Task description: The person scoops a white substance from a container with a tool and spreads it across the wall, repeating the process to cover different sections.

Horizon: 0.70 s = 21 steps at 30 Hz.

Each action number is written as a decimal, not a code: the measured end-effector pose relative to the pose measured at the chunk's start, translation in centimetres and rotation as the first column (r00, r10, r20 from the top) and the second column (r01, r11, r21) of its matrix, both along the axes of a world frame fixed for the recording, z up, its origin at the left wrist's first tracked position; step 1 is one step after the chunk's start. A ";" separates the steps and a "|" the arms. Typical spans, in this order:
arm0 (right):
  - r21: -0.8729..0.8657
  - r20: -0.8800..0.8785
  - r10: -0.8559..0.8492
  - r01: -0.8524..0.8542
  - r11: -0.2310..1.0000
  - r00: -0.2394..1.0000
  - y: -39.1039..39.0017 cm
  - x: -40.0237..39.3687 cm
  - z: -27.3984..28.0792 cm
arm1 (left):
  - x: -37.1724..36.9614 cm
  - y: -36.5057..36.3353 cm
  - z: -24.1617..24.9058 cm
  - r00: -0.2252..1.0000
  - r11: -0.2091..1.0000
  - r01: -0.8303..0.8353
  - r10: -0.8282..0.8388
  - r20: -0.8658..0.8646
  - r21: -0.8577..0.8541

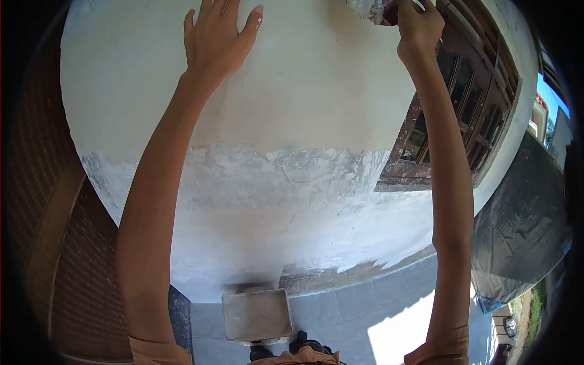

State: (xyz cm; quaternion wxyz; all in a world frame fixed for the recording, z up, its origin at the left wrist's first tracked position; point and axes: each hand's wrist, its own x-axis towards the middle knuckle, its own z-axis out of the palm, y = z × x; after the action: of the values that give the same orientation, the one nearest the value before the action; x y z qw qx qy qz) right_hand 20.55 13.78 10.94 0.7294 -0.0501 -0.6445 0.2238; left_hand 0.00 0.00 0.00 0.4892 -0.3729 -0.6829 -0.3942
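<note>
My left hand (221,30) is stretched out at the top, fingers spread, against or just in front of the cream upper part of the wall (298,91). White smears mark its thumb. At the top right, my right hand (420,27) is closed around a putty-smeared tool (372,8) with a dark reddish part; its exact kind is cut off by the frame edge. Rough white putty (286,173) covers the lower wall, with a ragged upper border.
A square container (257,316) with greyish contents stands on the tiled floor (337,307) by my feet. A dark wooden window (462,109) is set in the wall at right, with a dark sheet (517,225) beyond. Brown woven panels (85,286) flank the left.
</note>
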 end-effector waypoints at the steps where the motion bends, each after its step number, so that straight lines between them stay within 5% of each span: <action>1: 0.010 0.016 0.005 -0.005 1.000 1.000 -0.2 -0.1 -0.5 | 0.2 -0.3 -0.4 1.000 1.000 -0.002 0.002 0.008 0.003; 10: -0.117 -0.039 0.136 -0.139 0.983 0.990 -4.2 2.5 -7.7 | 2.0 -8.7 -3.9 0.983 0.979 -0.153 0.135 -0.127 -0.136; 14: -0.134 -0.023 0.282 -0.282 0.950 0.959 -0.8 2.3 -11.9 | 3.9 -11.8 -6.7 0.984 0.956 -0.176 0.175 -0.025 -0.234; 17: -0.224 -0.022 0.307 -0.304 0.926 0.951 -1.1 1.7 -15.8 | 1.0 -12.7 -11.1 0.948 0.957 -0.253 0.216 -0.233 -0.143; 21: -0.328 0.067 0.271 -0.235 0.915 0.960 -4.9 1.5 -21.5 | 0.5 -15.5 -16.7 0.967 0.963 -0.206 0.172 -0.189 -0.175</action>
State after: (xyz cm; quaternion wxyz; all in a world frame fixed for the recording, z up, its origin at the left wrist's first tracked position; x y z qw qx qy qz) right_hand 22.05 8.89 -10.55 0.6399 -0.0947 -0.6406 0.4137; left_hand 0.47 -15.52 -16.71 0.5432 -0.3840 -0.7057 -0.2437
